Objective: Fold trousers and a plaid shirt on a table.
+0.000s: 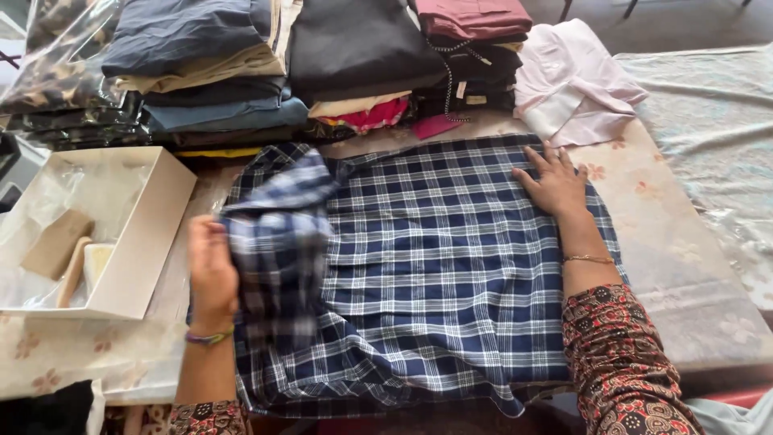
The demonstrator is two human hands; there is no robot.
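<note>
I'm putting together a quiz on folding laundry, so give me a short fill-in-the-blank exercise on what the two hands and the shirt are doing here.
1. The left hand grips a ____ of the blue plaid shirt and lifts it over the shirt's body.
2. The right hand lies ____ on the shirt, fingers spread.
3. Left of the shirt stands an open white ____.
4. Behind the shirt are stacks of ____ clothes.

Missing words: sleeve; flat; box; folded

Floral-covered table [676, 266] (daylit), grey floor [668, 24] beyond.
</note>
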